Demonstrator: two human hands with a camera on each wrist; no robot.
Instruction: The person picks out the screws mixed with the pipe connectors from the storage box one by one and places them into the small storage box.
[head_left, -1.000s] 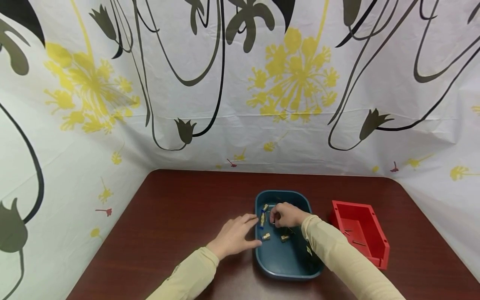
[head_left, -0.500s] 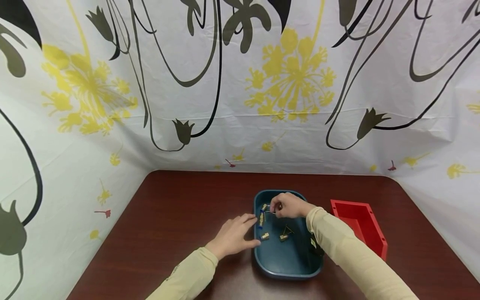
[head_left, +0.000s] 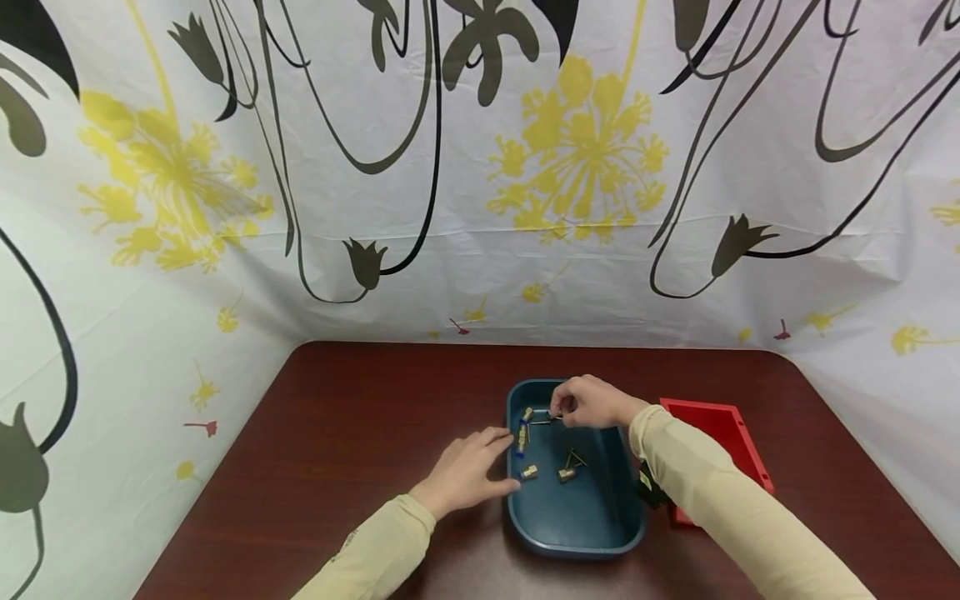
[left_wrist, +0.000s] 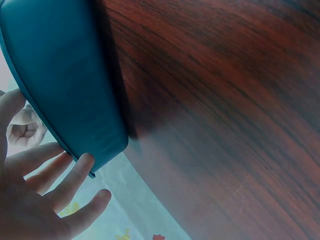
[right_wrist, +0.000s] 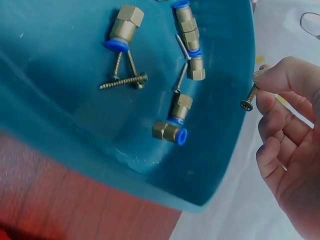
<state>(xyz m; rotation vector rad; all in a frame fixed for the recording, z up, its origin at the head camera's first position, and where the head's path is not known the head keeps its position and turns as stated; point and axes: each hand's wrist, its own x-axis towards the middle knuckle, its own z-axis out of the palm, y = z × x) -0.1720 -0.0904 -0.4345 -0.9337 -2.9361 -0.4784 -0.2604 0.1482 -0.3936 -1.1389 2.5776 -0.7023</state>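
Note:
In the right wrist view my right hand (right_wrist: 295, 120) pinches a brass-coloured screw (right_wrist: 249, 99) between thumb and fingers, its cross-slotted head hanging down. In the head view this right hand (head_left: 597, 402) is above the far right part of the blue-green tray (head_left: 581, 527). Brass push-fit fittings with blue collars, such as one fitting (right_wrist: 129, 22), lie in the tray among several loose screws (right_wrist: 124, 81). My left hand (head_left: 472, 472) lies along the tray's left side, its fingers extended. In the left wrist view its fingertips (left_wrist: 86, 161) touch the tray's rim.
A red bin (head_left: 708, 425) stands to the right of the tray, partly hidden by the right sleeve (head_left: 720, 479). The dark brown wooden table (head_left: 375, 400) ends at a patterned white cloth (head_left: 465, 200) at the back and sides.
My right hand has moved right and a little away across the tray, holding the screw. Its sleeve now covers more of the red bin. The left hand stays at the rim.

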